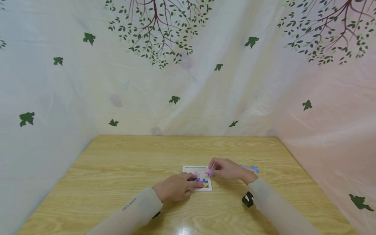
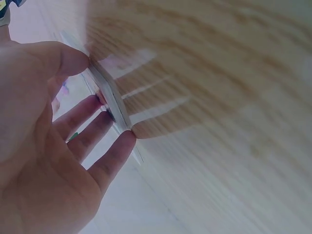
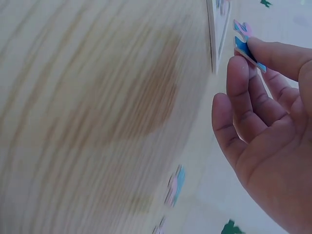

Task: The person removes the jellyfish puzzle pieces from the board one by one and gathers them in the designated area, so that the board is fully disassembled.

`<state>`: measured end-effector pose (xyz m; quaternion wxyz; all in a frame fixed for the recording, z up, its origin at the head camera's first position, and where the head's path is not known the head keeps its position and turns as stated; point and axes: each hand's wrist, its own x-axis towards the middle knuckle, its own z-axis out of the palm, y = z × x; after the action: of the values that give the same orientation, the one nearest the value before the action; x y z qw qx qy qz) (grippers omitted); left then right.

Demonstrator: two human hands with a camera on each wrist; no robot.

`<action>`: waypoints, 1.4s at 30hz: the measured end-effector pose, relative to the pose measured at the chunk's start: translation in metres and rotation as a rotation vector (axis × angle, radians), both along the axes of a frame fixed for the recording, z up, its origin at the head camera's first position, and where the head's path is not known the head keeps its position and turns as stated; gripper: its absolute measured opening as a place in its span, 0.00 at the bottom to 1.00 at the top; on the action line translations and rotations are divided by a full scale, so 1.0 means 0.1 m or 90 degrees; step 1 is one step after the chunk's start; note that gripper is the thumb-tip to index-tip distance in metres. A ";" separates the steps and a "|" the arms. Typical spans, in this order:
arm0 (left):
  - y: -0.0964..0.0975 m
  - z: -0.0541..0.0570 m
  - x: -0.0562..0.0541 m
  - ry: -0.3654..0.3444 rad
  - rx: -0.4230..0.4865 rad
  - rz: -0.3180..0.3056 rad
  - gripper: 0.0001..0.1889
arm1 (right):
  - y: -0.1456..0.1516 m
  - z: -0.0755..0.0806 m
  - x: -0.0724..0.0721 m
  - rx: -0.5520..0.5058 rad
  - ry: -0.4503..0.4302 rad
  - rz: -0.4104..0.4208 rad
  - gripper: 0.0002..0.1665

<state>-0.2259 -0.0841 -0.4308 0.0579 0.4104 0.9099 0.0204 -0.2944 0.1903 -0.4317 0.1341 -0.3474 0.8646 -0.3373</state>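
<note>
A white-framed jigsaw puzzle tray [image 1: 197, 166] lies on the table with colourful pieces [image 1: 204, 183] in its near right part. My left hand [image 1: 175, 186] rests across the tray's left side. In the left wrist view, its fingers [image 2: 113, 158] reach the tray's edge [image 2: 111, 95], fairly straight, and the thumb touches the same edge. Over the tray's right side, my right hand [image 1: 227, 168] pinches a pink and blue jigsaw piece [image 1: 208, 173]. Seen from the right wrist, this piece [image 3: 243, 46] sits between thumb and fingertips, tilted, close beside the tray's edge [image 3: 212, 39].
Loose jigsaw pieces [image 1: 254, 169] lie right of the tray, partly behind my right wrist; one pink and blue piece [image 3: 175, 185] shows in the right wrist view. The wooden table [image 1: 132, 153] ends at a leaf-patterned curtain [image 1: 188, 81] on its back and sides.
</note>
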 end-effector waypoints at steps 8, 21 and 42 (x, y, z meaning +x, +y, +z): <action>-0.01 -0.01 0.00 -0.006 0.014 0.004 0.27 | 0.49 0.00 0.02 -0.014 -0.030 -0.040 0.05; -0.02 -0.01 0.01 -0.017 0.011 0.012 0.27 | 1.21 0.03 0.14 -0.017 -0.057 -0.088 0.08; -0.02 0.02 0.04 -0.007 0.013 0.005 0.26 | 1.70 -0.11 0.22 -0.018 -0.061 -0.129 0.06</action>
<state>-0.2224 -0.0859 -0.4286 0.0589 0.4074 0.9108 0.0322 -0.2723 0.3606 -0.4425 0.1359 -0.2436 0.8831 -0.3772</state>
